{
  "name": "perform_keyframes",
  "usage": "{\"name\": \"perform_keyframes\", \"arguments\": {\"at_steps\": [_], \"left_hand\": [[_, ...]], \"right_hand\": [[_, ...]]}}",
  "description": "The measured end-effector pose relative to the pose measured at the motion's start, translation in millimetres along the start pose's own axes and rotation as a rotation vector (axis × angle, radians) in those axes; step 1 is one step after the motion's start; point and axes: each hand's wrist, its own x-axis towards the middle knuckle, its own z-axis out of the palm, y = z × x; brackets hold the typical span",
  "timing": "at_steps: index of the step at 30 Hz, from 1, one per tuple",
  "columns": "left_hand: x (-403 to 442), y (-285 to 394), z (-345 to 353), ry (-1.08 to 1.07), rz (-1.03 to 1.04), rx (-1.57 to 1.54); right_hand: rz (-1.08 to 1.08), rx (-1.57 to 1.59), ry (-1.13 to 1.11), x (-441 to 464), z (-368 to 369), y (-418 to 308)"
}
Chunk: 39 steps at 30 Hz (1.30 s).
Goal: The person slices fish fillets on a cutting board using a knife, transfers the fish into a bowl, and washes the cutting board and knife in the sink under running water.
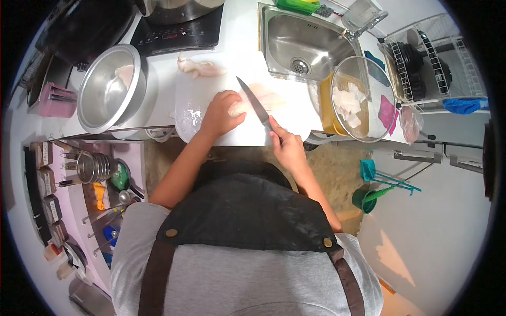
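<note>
On the white cutting board point(247, 138) lies a pale raw fillet point(269, 98), perhaps chicken or fish; I cannot tell which. My left hand point(222, 113) has its curled fingers on the fillet's left end, gripping it. In my right hand point(289, 147) is the handle of a kitchen knife point(254, 101). Its dark blade points up and to the left across the fillet, close to my left fingers. A second raw piece point(201, 67) rests near the board's far left corner. Whether the knife edge is in the flesh is unclear.
Left of the board stands a large metal bowl point(95, 113) with some raw meat inside. At the right, a clear round bowl point(363, 139) holds several pale chunks beside a yellow container point(326, 113). Behind are a sink point(311, 39), an induction cooker point(176, 37) and a dish rack point(427, 63).
</note>
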Motion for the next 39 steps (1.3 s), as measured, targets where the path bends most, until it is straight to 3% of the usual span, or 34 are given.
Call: {"name": "perform_keyframes", "arguments": {"at_steps": [5, 8, 15, 17, 18, 30, 33, 39], "left_hand": [[-1.4, -1.3, 0.5, 0.017, 0.016, 0.002], [1.5, -6.3, 1.2, 0.03, 0.031, -0.007], [-0.3, 0.0, 0.7, 0.023, -0.015, -0.021], [1.8, -2.3, 1.9, 0.042, -0.025, -0.032], [2.4, -3.1, 3.0, 0.057, -0.004, -0.023], [-2.6, -1.2, 4.3, 0.062, 0.002, 0.006], [1.0, 0.0, 1.0, 0.041, 0.023, 0.017], [4.4, 1.3, 3.6, 0.071, -0.002, 0.054]], "right_hand": [[-0.02, -0.12, -0.001, -5.5, 6.3, -4.2], [-0.144, -0.108, 0.043, -18.8, 2.9, 3.3], [0.027, -0.157, -0.05, -2.7, 13.2, -16.1], [-0.179, -0.109, 0.077, -26.3, 14.6, 5.3], [0.032, -0.11, -0.077, -33.5, 8.3, -0.4], [0.044, -0.086, -0.05, -39.3, 4.1, -7.5], [0.029, -0.114, -0.026, -5.0, 22.1, -9.2], [0.104, -0.055, -0.077, -63.4, -3.8, 3.1]]}}
